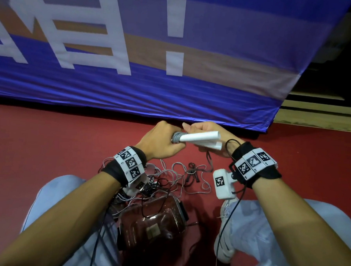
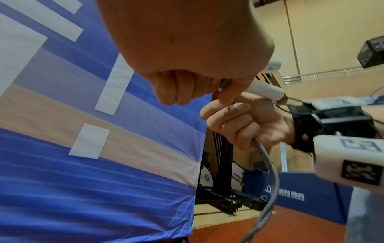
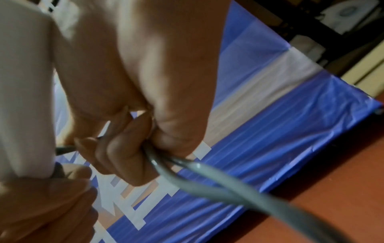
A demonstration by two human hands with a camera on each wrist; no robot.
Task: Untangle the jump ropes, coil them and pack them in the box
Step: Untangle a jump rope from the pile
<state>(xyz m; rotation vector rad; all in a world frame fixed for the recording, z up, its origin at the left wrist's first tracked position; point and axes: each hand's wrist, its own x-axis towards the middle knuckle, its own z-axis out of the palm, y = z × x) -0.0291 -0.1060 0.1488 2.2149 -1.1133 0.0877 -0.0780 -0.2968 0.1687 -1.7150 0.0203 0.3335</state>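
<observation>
Two white jump-rope handles point(image 1: 198, 137) lie side by side in my right hand point(image 1: 208, 129), held above the red floor. Grey rope point(image 1: 176, 138) is wound in tight turns round their left end, and my left hand point(image 1: 161, 142) grips that wound part. In the left wrist view my right hand point(image 2: 245, 125) curls round a white handle point(image 2: 265, 90), and a grey rope point(image 2: 270, 166) hangs from it. My right fingers point(image 3: 124, 157) also clamp the grey rope point(image 3: 209, 182). A tangle of grey and black ropes point(image 1: 168, 179) lies on the floor below. The clear plastic box point(image 1: 153, 223) sits between my knees.
A blue banner point(image 1: 173, 75) hangs just beyond my hands, its lower edge near the floor. Black rope handles point(image 1: 193, 171) lie in the tangle. My knees in light trousers and a white shoe point(image 1: 225, 239) flank the box. Red floor point(image 1: 48, 138) spreads left and right.
</observation>
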